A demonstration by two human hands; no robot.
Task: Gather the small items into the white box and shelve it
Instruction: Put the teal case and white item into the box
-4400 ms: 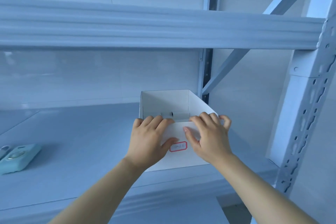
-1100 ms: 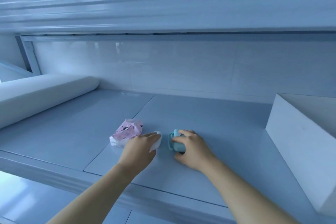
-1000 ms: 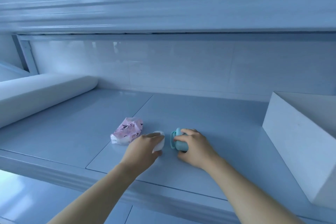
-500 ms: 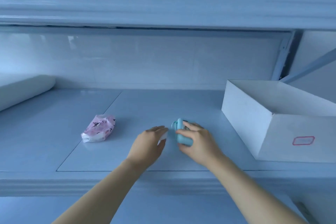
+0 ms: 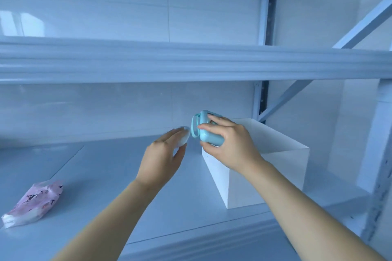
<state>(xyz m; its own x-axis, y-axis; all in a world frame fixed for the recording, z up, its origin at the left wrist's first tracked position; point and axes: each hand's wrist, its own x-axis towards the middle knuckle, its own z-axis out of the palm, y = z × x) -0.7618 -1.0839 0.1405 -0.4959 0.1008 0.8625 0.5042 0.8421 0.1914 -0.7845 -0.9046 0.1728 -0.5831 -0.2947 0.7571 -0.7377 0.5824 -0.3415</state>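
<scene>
The open white box stands on the shelf board at the right. My right hand is shut on a small teal device with a loop strap, held in the air over the box's left wall. My left hand is raised just left of it and holds a small white rounded item against its fingers. A pink patterned packet lies on the shelf at the far left.
An upper shelf beam crosses the view above the hands. The rack's upright post with slots and a diagonal brace stand at the right, close to the box. A white tiled wall backs the shelf.
Both hands have lifted off the shelf and moved right, carrying the teal device and the white item up to the white box. The pink packet stays on the shelf.
</scene>
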